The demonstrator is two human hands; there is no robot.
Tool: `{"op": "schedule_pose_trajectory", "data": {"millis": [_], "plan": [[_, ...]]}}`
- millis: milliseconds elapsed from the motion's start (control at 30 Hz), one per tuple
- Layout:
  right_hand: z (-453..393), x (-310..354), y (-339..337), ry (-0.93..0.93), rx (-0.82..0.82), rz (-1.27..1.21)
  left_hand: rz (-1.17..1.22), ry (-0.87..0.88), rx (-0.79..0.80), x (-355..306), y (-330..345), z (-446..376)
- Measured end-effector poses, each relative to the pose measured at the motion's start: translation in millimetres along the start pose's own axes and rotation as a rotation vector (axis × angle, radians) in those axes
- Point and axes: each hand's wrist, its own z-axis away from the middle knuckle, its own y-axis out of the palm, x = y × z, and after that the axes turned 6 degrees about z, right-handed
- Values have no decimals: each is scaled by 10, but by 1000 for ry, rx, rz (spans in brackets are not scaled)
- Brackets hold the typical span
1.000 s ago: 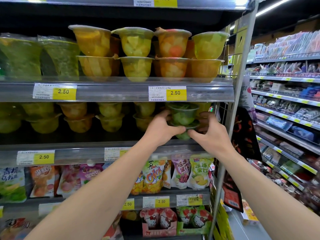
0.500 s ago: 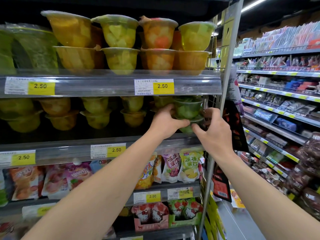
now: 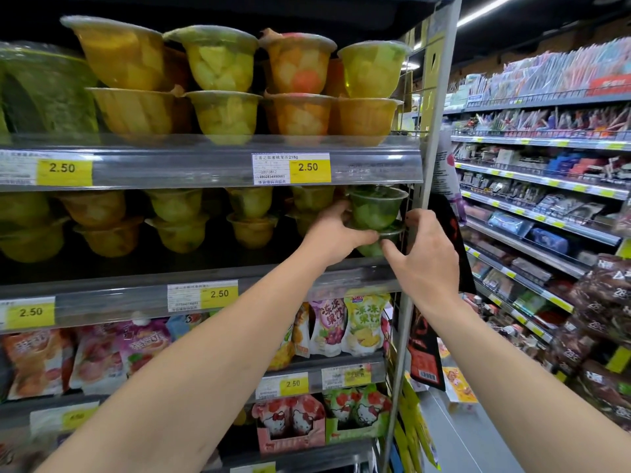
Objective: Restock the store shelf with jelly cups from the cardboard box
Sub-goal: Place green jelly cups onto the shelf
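Observation:
Two green jelly cups are stacked at the right end of the middle shelf [image 3: 239, 278]. My left hand [image 3: 333, 233] grips the upper green cup [image 3: 375, 208] from the left. The lower green cup [image 3: 375, 245] is mostly hidden behind both hands. My right hand [image 3: 425, 254] curls round it from the right, its thumb against the cup's side. Rows of yellow and orange jelly cups [image 3: 177, 220] fill the same shelf to the left. The cardboard box is out of view.
The upper shelf carries stacked jelly cups [image 3: 293, 87] right above my hands. Jelly pouches [image 3: 341, 326] hang on the shelf below. A metal upright [image 3: 423, 199] stands just right of the green cups. The aisle and another rack of snacks [image 3: 546, 199] lie to the right.
Both hands have carried the stacked green cups further in toward the right end of the middle shelf. My head has moved closer, and the view has shifted slightly right.

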Motion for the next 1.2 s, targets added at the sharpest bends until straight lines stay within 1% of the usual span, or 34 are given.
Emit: {"op": "schedule_pose_trajectory", "data": {"millis": [167,433,567,633,767,833,933,1000,1200], "plan": [[-17,-5,-24,-26,26,26,83,-64,-1,-32,-20,7],[-32,24,-68,-12,44,31,13,-113,-11,-78,40,24],[-17,38,-91,-12,73,24,-76,-128,-5,-152,11,97],[36,49,-127,-2,74,-11,-137,-80,-10,-198,-58,212],[378,107,-146,-38,64,-80,-172,85,-116,-171,-290,689],[696,159,-87,-76,142,-83,-162,135,-135,-30,-421,1019],[1288,329,85,-104,339,-51,-140,87,-99,308,-678,1615],[1720,434,247,-73,483,-21,-156,-21,-69,629,-842,2016],[3024,719,742,26,838,49,-150,-410,-5,1726,-1246,3203]]}}
